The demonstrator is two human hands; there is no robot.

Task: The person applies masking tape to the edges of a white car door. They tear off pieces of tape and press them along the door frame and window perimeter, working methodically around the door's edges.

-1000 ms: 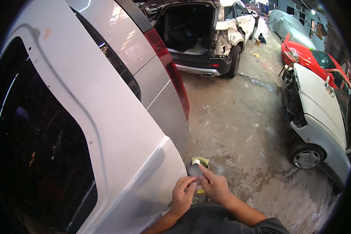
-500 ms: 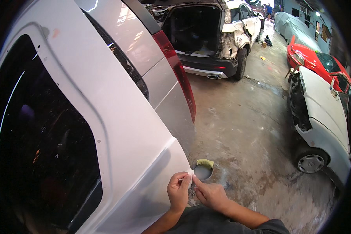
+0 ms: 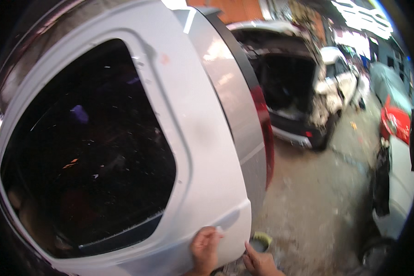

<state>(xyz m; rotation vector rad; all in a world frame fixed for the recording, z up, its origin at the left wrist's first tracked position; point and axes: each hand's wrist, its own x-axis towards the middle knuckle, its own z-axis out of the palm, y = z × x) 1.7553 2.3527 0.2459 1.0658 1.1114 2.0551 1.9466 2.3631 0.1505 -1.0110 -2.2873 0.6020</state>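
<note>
My left hand (image 3: 204, 250) is closed, pinching a small thin white piece (image 3: 219, 230) between thumb and fingers. It is just in front of the lower part of a white car panel (image 3: 216, 170), which frames a large dark window (image 3: 96, 152). My right hand (image 3: 260, 261) is apart from the left, by the panel's lower right corner. One finger points up and the others are curled, with nothing visible in them; whether it touches the panel edge I cannot tell. Behind it on the floor stands a container of greyish liquid (image 3: 259, 244) with a yellow-green cloth (image 3: 264, 236) on its rim.
The silver car side with a red tail light (image 3: 265, 133) adjoins the panel. Beyond stands a damaged white car (image 3: 331, 87) with its rear open. At the right are a red car (image 3: 394, 120), a white car part (image 3: 400, 179) and a covered vehicle (image 3: 390, 85).
My hands have parted: the left keeps the white piece, the right has let go and moved right. The view has swung left and up, with some blur.
</note>
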